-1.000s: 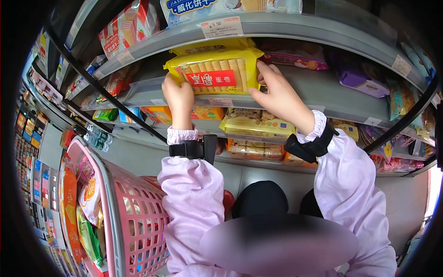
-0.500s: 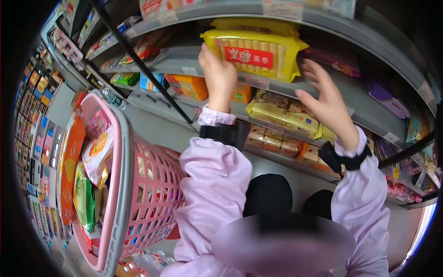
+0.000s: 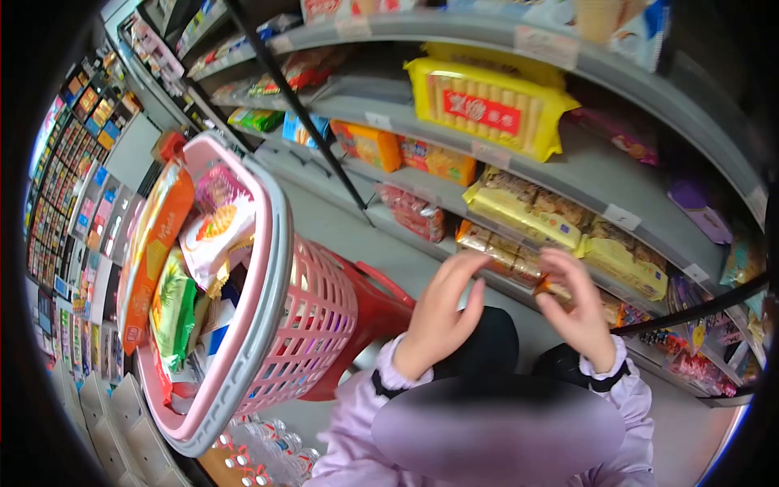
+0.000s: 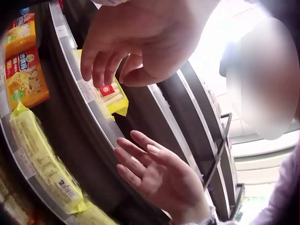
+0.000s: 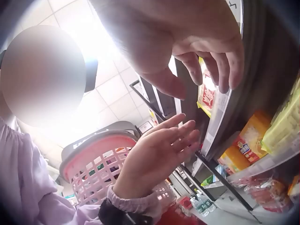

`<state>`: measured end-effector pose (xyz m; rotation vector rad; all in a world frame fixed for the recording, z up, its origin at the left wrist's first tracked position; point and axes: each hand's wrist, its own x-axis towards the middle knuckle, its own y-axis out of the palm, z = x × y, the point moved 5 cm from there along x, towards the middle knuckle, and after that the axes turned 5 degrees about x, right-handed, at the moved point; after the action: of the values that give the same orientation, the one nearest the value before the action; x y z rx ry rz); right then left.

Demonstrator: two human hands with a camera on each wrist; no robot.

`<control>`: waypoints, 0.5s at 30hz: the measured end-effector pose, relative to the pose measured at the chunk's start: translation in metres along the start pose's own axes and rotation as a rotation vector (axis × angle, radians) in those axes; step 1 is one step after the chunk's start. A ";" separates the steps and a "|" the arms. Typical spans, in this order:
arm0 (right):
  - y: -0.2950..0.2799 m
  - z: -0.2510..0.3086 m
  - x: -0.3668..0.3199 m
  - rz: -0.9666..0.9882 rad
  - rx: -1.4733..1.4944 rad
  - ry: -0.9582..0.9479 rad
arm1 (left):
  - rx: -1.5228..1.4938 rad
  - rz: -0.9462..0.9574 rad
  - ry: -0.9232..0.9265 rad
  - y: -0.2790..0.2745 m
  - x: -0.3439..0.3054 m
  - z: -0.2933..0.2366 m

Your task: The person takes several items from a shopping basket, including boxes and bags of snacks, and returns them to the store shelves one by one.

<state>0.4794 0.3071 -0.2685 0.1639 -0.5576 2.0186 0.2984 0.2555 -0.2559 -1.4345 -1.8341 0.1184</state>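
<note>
In the head view, my left hand [image 3: 445,311] hovers before the lower shelves with loosely bent fingers and nothing in them. To its right, my right hand [image 3: 578,307] is also bare, its fingers relaxed and slightly bent. The palms face each other across a gap, as the left wrist view shows too. Beyond both hands, a yellow pack of egg rolls [image 3: 487,109] with a red label stands on the shelf, leaning a little. Yellow packs of biscuits [image 3: 527,207] lie on the shelf below it, closer to the hands.
A pink shopping basket [image 3: 312,325] with a grey handle holds several snack bags at the left. Orange packs [image 3: 367,146] sit on a shelf behind it. Bottles of water [image 3: 268,450] stand near the basket's base. A dark shelf post [image 3: 304,105] slants between the shelf sections.
Both hands have come away from the egg roll pack and drawn back toward the body; the pack stays on its shelf. The head view has swung left, showing more of the basket.
</note>
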 end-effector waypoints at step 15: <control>0.044 0.124 0.044 0.380 0.024 -0.345 | 0.311 0.282 -0.087 -0.133 -0.089 -0.123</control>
<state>0.4053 0.2687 -0.1580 0.4557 -0.8310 2.3841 0.2753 0.0854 -0.1491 -1.4711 -1.5862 0.5890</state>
